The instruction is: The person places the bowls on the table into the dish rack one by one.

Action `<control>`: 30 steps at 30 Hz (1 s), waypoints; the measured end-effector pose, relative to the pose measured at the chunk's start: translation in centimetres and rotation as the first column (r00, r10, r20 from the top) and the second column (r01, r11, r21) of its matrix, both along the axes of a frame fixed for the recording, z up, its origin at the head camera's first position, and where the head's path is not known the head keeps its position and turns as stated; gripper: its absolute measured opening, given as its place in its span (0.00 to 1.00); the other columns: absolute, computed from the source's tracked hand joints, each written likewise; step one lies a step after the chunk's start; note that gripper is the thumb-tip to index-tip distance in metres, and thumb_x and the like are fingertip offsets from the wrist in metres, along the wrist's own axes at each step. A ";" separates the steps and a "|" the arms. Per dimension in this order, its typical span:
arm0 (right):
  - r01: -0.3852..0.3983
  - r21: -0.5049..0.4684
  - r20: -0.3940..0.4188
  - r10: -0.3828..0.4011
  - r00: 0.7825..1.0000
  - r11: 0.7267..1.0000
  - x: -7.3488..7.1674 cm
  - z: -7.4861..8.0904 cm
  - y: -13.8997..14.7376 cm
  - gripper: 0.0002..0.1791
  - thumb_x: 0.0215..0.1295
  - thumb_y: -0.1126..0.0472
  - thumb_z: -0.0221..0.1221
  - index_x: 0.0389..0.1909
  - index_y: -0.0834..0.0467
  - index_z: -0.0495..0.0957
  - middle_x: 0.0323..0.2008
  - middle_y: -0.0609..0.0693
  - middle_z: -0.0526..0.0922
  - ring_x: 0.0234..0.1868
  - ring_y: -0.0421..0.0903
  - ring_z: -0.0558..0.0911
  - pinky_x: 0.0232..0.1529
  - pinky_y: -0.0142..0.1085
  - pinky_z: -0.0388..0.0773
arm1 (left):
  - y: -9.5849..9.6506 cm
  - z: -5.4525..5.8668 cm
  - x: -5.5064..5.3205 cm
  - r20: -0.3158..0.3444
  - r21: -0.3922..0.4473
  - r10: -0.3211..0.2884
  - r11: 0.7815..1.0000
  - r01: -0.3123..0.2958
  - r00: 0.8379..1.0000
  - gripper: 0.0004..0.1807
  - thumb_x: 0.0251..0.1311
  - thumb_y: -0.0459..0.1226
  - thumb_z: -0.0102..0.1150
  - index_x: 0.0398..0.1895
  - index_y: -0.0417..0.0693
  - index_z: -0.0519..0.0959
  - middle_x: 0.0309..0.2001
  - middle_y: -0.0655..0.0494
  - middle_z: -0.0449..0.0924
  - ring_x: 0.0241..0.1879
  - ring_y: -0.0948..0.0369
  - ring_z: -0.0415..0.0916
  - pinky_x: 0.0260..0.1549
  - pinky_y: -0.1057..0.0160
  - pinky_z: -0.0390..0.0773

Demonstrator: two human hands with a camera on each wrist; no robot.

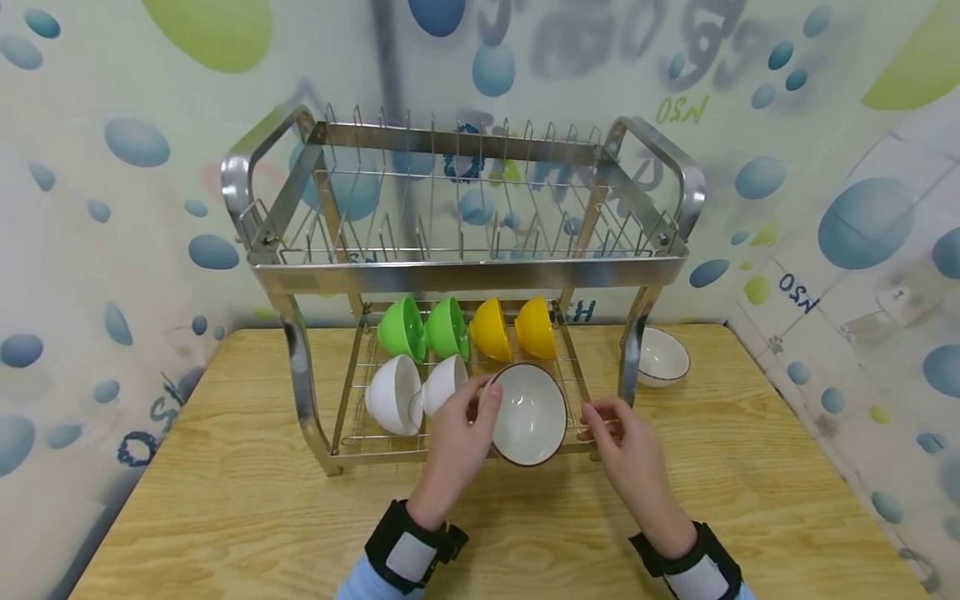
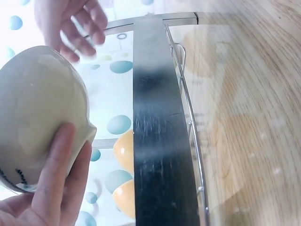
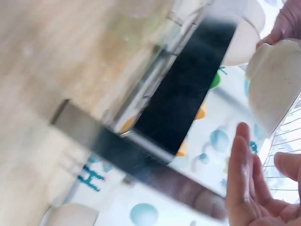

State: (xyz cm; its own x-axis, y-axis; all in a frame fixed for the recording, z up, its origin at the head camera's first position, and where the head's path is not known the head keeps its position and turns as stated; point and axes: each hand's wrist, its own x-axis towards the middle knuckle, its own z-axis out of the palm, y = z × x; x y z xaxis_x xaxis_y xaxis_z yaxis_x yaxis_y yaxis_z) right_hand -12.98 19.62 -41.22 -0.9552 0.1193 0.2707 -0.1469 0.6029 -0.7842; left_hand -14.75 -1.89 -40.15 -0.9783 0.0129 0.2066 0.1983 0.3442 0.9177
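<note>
A white bowl with a thin brown rim [image 1: 529, 414] is held up at the front of the rack's lower tier, its hollow side toward the head camera. My left hand [image 1: 463, 429] pinches its left edge, thumb at the rim; in the left wrist view the fingers [image 2: 57, 155] lie along the bowl's outer wall [image 2: 40, 94]. To the right of this bowl is my right hand [image 1: 626, 446], apart from it, with relaxed fingers and nothing in them. In the right wrist view the thumb and fingers of the right hand [image 3: 263, 197] are spread apart.
The two-tier metal dish rack [image 1: 468, 273] stands on a wooden table [image 1: 247, 508] against the wall. Its lower tier holds green bowls [image 1: 402, 328], yellow bowls [image 1: 491, 329] and white bowls [image 1: 393, 395], tilted on edge. Another brown-rimmed bowl [image 1: 663, 357] sits right of the rack.
</note>
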 end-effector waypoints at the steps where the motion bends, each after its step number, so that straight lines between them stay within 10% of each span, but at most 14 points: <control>1: 0.017 0.020 -0.025 -0.016 1.000 1.000 0.2 -0.2 0.3 0.10 0.66 0.53 0.57 0.37 0.57 0.78 0.30 0.51 0.84 0.27 0.43 0.84 0.24 0.28 0.78 | 0.0 0.0 0.0 -0.001 0.002 0.001 1.000 -0.001 1.000 0.22 0.68 0.55 0.45 0.55 0.54 0.77 0.41 0.54 0.82 0.33 0.62 0.77 0.25 0.68 0.79; 11: 0.203 0.182 -0.101 -0.187 0.977 0.962 0.2 -0.6 2.2 0.20 0.55 0.58 0.68 0.36 0.62 0.67 0.27 0.53 0.75 0.29 0.44 0.78 0.26 0.28 0.79 | 0.2 0.1 0.0 -0.033 0.008 0.009 1.000 -0.009 0.999 0.22 0.68 0.55 0.46 0.55 0.54 0.77 0.40 0.56 0.82 0.32 0.63 0.76 0.25 0.68 0.79; 18: 0.139 0.184 -0.025 -0.136 0.990 0.973 -0.1 -0.8 2.7 0.26 0.58 0.60 0.65 0.50 0.68 0.65 0.40 0.60 0.73 0.41 0.56 0.80 0.38 0.45 0.82 | 0.2 -0.1 0.0 -0.056 0.006 0.023 1.000 -0.023 0.998 0.21 0.68 0.53 0.47 0.54 0.54 0.77 0.37 0.56 0.81 0.30 0.64 0.76 0.24 0.68 0.78; 30: 0.039 0.221 -0.116 -0.013 0.993 0.975 -0.3 -1.3 2.8 0.17 0.61 0.66 0.61 0.48 0.66 0.69 0.33 0.58 0.80 0.39 0.57 0.85 0.34 0.43 0.83 | 0.5 -0.5 0.0 -0.137 -0.040 0.072 0.996 -0.078 0.988 0.23 0.66 0.56 0.48 0.54 0.54 0.77 0.40 0.57 0.79 0.32 0.65 0.74 0.26 0.70 0.77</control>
